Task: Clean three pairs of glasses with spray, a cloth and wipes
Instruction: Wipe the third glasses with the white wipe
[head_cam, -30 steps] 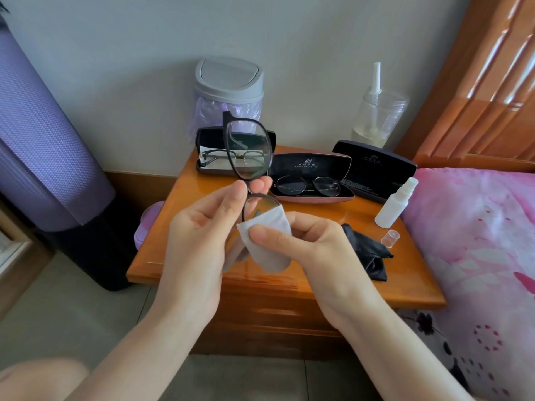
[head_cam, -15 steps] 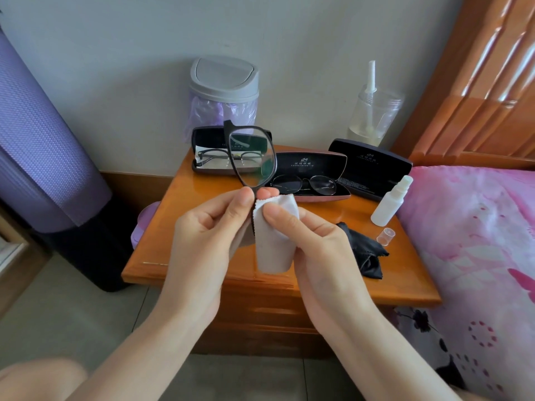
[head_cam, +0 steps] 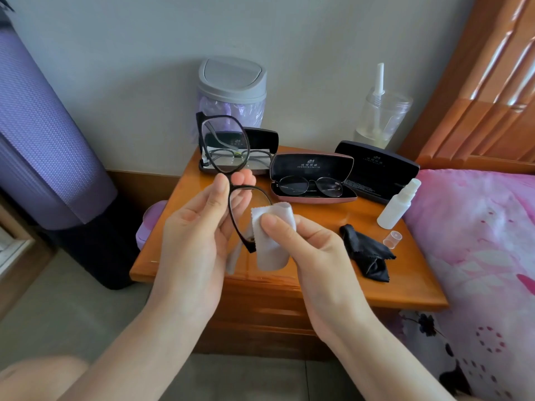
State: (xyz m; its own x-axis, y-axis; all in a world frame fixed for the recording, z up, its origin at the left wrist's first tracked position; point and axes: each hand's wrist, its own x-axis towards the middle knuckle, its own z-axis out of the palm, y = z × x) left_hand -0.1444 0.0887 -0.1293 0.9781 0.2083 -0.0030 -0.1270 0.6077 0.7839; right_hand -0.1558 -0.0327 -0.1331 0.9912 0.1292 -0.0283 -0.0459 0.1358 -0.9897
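L hand [head_cam: 191,241]: glasses [head_cam: 224,143] — R hand [head_cam: 315,256]: wipe [head_cam: 272,250], prob. on lens [head_cam: 252,201].

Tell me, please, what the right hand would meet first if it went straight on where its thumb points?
Likely the lower lens of the black glasses, beside the wipe that the right hand pinches, though depth is unclear.

Glossy lacquered wood on the nightstand [head_cam: 405,285]; smooth black plastic round the glasses [head_cam: 224,143] (lenses clear and shiny); matt white wipe [head_cam: 272,253]; faintly sheened black cloth [head_cam: 367,256].
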